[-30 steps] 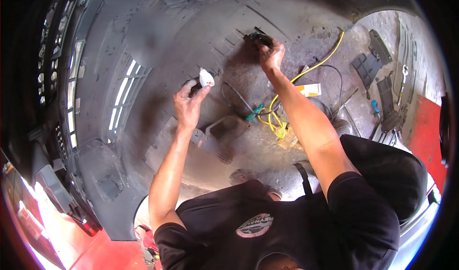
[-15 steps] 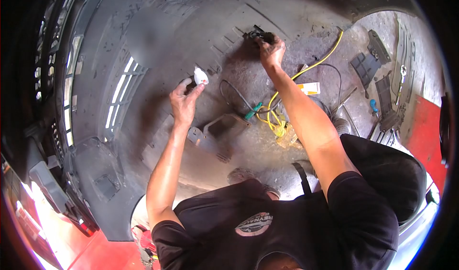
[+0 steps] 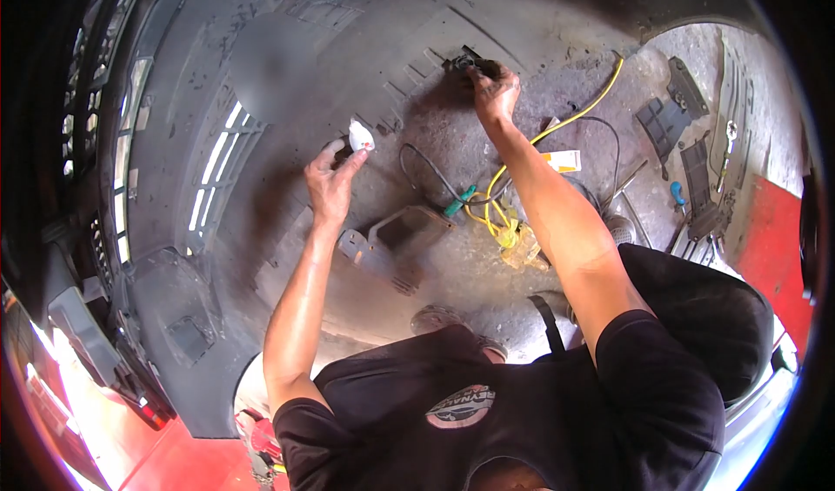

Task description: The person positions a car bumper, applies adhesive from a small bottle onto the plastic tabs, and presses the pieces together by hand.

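My left hand point(image 3: 329, 178) is closed around a small white bottle point(image 3: 361, 135) with a red mark, its narrow end pointing up and away from me. Farther forward, my right hand point(image 3: 495, 89) has its fingers pinched together at a small black piece point(image 3: 463, 60). That piece lies against the inner side of a large dark plastic bumper point(image 3: 383, 52), which curves across the front and left. My right fingertips are darkened, and they partly hide what they grip.
A yellow cord point(image 3: 591, 104), a dark cable with a green-handled tool point(image 3: 460, 200) and a yellow-white box point(image 3: 563, 160) lie on the floor. Loose black plastic parts point(image 3: 665, 126) and a blue-handled tool point(image 3: 678, 193) are at the right. A dark frame-shaped part point(image 3: 409, 234) lies nearer me.
My left hand, with the white bottle, has shifted slightly left and the bottle has turned a little. My right hand stays at the same spot on the bumper.
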Motion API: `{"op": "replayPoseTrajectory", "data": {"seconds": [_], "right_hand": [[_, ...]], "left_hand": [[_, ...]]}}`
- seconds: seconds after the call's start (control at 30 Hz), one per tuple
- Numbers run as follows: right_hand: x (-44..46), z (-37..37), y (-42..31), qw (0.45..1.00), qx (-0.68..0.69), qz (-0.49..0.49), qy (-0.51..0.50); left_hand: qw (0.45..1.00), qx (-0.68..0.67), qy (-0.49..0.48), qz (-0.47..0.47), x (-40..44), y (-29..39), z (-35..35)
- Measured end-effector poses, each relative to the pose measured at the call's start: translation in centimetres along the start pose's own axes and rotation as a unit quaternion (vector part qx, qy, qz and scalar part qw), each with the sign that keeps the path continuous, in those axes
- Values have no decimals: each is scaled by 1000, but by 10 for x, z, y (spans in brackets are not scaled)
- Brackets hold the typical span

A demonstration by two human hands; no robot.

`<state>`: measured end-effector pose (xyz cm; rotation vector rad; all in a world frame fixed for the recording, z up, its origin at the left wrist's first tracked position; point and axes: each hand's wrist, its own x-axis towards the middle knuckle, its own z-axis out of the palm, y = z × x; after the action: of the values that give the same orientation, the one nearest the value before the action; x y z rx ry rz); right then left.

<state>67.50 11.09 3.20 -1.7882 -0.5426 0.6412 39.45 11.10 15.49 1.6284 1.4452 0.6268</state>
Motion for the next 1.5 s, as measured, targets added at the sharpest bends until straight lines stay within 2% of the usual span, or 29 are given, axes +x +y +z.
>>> {"op": "replayPoseTrajectory", "data": {"seconds": [0.17,0.27,0.37,0.47,0.5,0.53,0.57,0.6,0.67,0.73,0.83,0.87,0.9,0.93,0.97,1.0,1.03,1.07,1.13,1.2,1.27,1.3,1.33,1.37,1.4,1.47,1.5], "right_hand": [[9,7,24,998,44,38,-17],[9,5,26,999,24,22,-6],[2,-9,13,998,-58,-37,14],[-2,-16,36,1000,6,-17,14],[-3,-17,49,997,71,19,-4],[-11,-22,38,996,90,6,2],[-16,-30,26,996,-34,-83,24],[-18,-38,27,991,-73,-109,10],[-14,-69,-7,952,-196,-230,-59],[6,-100,-42,916,-227,-278,-180],[34,-162,-86,761,-442,-323,-347],[40,-190,-91,691,-506,-364,-366],[49,-223,-108,607,-545,-397,-421],[57,-262,-102,593,-514,-476,-397],[53,-301,-125,553,-589,-417,-416],[46,-343,-149,546,-617,-386,-414],[31,-373,-191,566,-662,-232,-432],[35,-421,-183,626,-627,-249,-391],[23,-493,-177,700,-620,-206,-288],[1,-543,-158,814,-529,-208,-122],[-21,-565,-157,899,-416,7,-135],[-29,-576,-158,920,-349,112,-140],[-41,-594,-110,896,-428,-51,-104],[-60,-602,-82,891,-433,-3,-137],[-89,-592,-93,860,-466,92,-186],[-165,-590,-99,937,-241,204,-150],[-202,-589,-103,951,-129,254,-116]], "left_hand": [[1000,-2,7,-4,2,-1,-1],[1000,-9,15,-18,4,-2,-2],[1000,-9,18,-18,7,-2,-1],[1000,-4,13,25,18,-1,1],[999,-9,5,44,20,2,1],[998,-20,-7,66,22,8,5],[998,1,-18,68,25,14,7],[996,16,-33,76,32,21,11],[993,-2,-48,108,40,40,23],[987,-17,-99,127,39,75,37],[976,-11,-157,153,33,97,64],[975,-89,-176,104,26,96,77],[970,-64,-195,127,17,106,86],[966,-41,-209,150,6,115,94],[964,-63,-222,134,-7,120,104],[961,-86,-233,118,-19,122,113],[952,-75,-247,163,-25,118,121],[942,-68,-258,206,-31,118,127],[928,-96,-284,221,-47,127,138],[930,-78,-271,235,-60,131,141],[949,-96,-261,151,-78,147,135],[956,-105,-252,108,-87,160,129],[963,-96,-235,92,-96,173,124],[970,-82,-218,75,-106,186,115],[975,-65,-206,60,-116,201,104],[979,-76,-183,37,-134,229,92],[979,-94,-181,24,-143,245,88]]}}
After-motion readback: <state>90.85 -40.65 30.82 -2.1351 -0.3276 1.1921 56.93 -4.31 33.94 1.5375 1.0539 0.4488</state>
